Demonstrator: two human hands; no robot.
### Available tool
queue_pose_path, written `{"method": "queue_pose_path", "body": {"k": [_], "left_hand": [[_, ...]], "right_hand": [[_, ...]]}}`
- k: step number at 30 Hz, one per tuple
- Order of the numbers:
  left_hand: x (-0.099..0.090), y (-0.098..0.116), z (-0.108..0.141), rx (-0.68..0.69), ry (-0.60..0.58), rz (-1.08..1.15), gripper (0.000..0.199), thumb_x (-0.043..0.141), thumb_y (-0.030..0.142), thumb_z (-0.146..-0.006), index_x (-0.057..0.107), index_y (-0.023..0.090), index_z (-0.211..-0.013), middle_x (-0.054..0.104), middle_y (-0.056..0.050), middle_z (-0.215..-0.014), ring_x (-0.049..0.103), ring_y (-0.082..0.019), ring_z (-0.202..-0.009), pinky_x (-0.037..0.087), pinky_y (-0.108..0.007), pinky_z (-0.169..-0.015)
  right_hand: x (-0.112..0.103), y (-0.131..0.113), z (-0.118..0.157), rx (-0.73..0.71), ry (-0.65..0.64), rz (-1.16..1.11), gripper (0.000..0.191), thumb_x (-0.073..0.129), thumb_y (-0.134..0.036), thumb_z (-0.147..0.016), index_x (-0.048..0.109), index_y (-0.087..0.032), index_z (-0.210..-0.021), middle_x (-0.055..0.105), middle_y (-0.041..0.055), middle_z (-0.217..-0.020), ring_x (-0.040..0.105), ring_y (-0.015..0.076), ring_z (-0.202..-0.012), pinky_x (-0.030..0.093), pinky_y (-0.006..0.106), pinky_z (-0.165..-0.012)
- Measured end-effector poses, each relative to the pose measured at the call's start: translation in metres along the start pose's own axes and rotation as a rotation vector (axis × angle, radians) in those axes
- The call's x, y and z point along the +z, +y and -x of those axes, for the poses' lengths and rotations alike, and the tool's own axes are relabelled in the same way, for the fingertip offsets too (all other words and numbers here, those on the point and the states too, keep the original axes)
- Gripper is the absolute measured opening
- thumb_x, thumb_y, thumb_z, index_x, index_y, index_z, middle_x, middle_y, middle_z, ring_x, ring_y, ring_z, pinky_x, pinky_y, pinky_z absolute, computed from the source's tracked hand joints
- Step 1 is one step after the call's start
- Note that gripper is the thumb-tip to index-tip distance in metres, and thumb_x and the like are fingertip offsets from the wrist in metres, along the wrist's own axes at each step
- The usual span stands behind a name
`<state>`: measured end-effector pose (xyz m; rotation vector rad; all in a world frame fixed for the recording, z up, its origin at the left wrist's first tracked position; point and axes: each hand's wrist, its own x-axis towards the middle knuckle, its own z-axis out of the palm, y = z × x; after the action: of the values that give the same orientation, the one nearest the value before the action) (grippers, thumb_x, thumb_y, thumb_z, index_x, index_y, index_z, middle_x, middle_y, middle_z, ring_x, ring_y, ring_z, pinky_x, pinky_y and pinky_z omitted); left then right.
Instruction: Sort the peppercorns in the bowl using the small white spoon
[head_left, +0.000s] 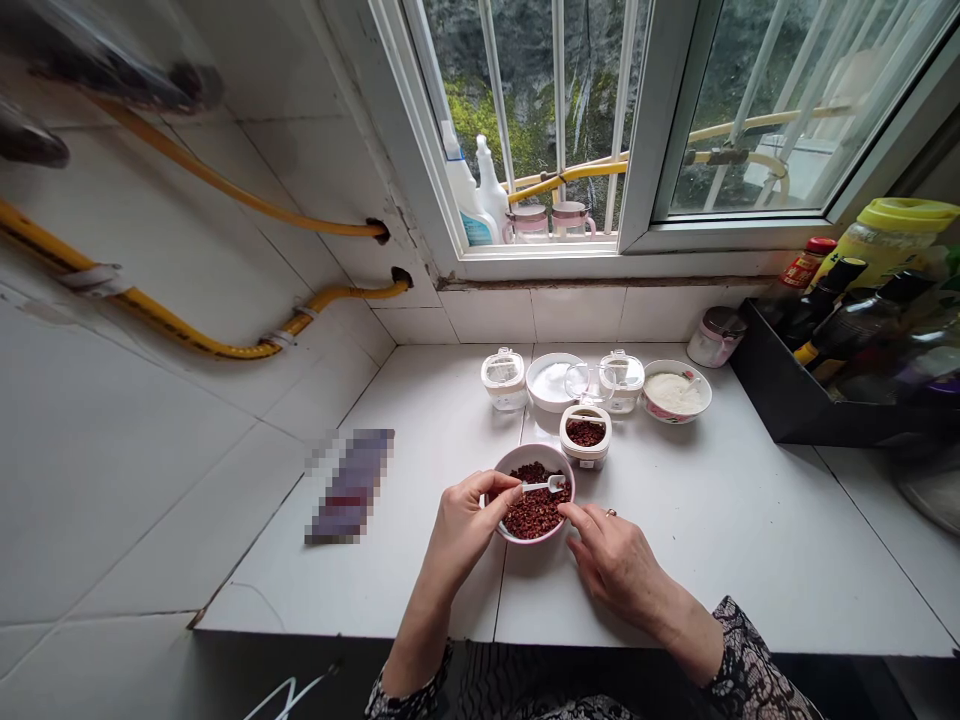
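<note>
My left hand (pixel 471 520) pinches the handle of a small white spoon (pixel 541 486) between thumb and fingertips. The spoon's scoop end hangs over a pink-rimmed white bowl (pixel 525 541) of reddish-brown peppercorns (pixel 531 516). At the bowl's right rim is my right hand (pixel 615 555), with the index fingertip on the edge and the thumb lower, against the outside. Just behind the bowl stands an open seasoning jar (pixel 586 459) partly filled with the same peppercorns. Whether the spoon carries anything is too small to tell.
Behind are two clear lidded jars (pixel 505 386) (pixel 622 388), a bowl of white grains (pixel 553 383) and a flowered bowl (pixel 675 414) of pale powder. A black bin (pixel 795 420) of bottles stands right. A blurred packet (pixel 351 487) lies left. Yellow pipes (pixel 187 330) cross the wall.
</note>
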<state>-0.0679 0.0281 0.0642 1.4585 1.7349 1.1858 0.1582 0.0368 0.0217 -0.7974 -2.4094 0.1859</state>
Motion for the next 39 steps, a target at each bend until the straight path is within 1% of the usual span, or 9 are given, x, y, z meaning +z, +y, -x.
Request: {"method": "queue_pose_path", "body": {"k": [10,14,17,20,25,27,30,34,39], "left_hand": [[-0.012,0.003,-0.005,0.029,0.076,0.015,0.014,0.07,0.035,-0.074,0.079,0.024,-0.071,0.075,-0.001,-0.067,0.06,-0.015,-0.058,0.051,-0.027,-0.061],[-0.016,0.01,-0.012,0.098,0.139,0.038,0.01,0.073,0.032,-0.074,0.079,0.024,-0.071,0.075,0.0,-0.066,0.06,-0.014,-0.057,0.05,-0.026,-0.058],[-0.013,0.02,-0.019,0.219,0.216,0.025,0.009,0.074,0.03,-0.079,0.078,0.023,-0.075,0.074,0.001,-0.067,0.061,-0.014,-0.059,0.049,-0.025,-0.058],[-0.001,0.029,-0.025,0.412,0.293,-0.052,0.009,0.071,0.026,-0.086,0.076,0.022,-0.081,0.073,0.001,-0.071,0.062,-0.014,-0.063,0.049,-0.025,-0.06],[0.023,0.034,-0.031,0.792,0.304,-0.339,0.016,0.059,0.015,-0.096,0.072,0.02,-0.089,0.076,-0.002,-0.078,0.064,-0.017,-0.07,0.048,-0.03,-0.069],[0.026,0.032,-0.029,0.85,0.316,-0.41,0.019,0.056,0.014,-0.097,0.072,0.02,-0.089,0.078,-0.003,-0.079,0.064,-0.018,-0.07,0.047,-0.032,-0.07],[0.018,0.03,-0.023,0.732,0.316,-0.401,0.02,0.056,0.022,-0.098,0.073,0.022,-0.087,0.078,-0.003,-0.08,0.066,-0.018,-0.072,0.048,-0.033,-0.073],[-0.007,0.022,-0.012,0.495,0.277,-0.281,0.018,0.06,0.031,-0.095,0.074,0.024,-0.085,0.076,-0.003,-0.079,0.066,-0.02,-0.075,0.052,-0.034,-0.076],[-0.024,0.007,-0.006,0.256,0.058,-0.237,0.014,0.064,0.027,-0.086,0.075,0.024,-0.079,0.074,-0.002,-0.075,0.066,-0.018,-0.069,0.05,-0.029,-0.065]], "right_hand": [[0.0,0.0,0.0,-0.007,-0.001,-0.002,0.04,0.042,-0.008,-0.097,0.044,-0.013,-0.136,0.069,0.0097,-0.097,0.065,0.0194,-0.072,0.052,0.03,-0.061],[0.0,0.0,-0.001,-0.007,0.002,0.005,0.039,0.04,-0.008,-0.097,0.044,-0.013,-0.135,0.069,0.0095,-0.096,0.065,0.0198,-0.071,0.052,0.03,-0.06],[0.0,0.0,0.0,-0.001,0.001,0.007,0.039,0.04,-0.008,-0.097,0.044,-0.013,-0.136,0.069,0.0097,-0.096,0.065,0.0199,-0.071,0.052,0.03,-0.061],[0.001,0.0,0.0,0.004,-0.001,0.004,0.039,0.041,-0.009,-0.097,0.044,-0.013,-0.136,0.069,0.01,-0.096,0.065,0.0199,-0.072,0.052,0.03,-0.061],[0.003,0.0,0.001,0.02,-0.009,-0.001,0.04,0.042,-0.009,-0.096,0.045,-0.014,-0.136,0.068,0.0103,-0.098,0.066,0.0202,-0.073,0.053,0.03,-0.062],[0.003,0.0,0.001,0.022,-0.011,-0.005,0.04,0.043,-0.009,-0.096,0.046,-0.014,-0.136,0.068,0.0099,-0.097,0.066,0.02,-0.072,0.053,0.03,-0.062],[0.002,0.0,0.001,0.022,-0.01,-0.023,0.04,0.045,-0.009,-0.096,0.046,-0.013,-0.136,0.068,0.0101,-0.098,0.066,0.0198,-0.073,0.052,0.03,-0.062],[0.001,-0.001,0.001,0.018,-0.014,-0.025,0.04,0.043,-0.008,-0.096,0.045,-0.013,-0.136,0.068,0.0104,-0.098,0.065,0.0195,-0.072,0.052,0.03,-0.062],[0.001,0.0,0.002,0.004,-0.019,-0.015,0.041,0.043,-0.008,-0.096,0.044,-0.012,-0.137,0.068,0.0113,-0.099,0.065,0.0209,-0.074,0.053,0.031,-0.062]]}}
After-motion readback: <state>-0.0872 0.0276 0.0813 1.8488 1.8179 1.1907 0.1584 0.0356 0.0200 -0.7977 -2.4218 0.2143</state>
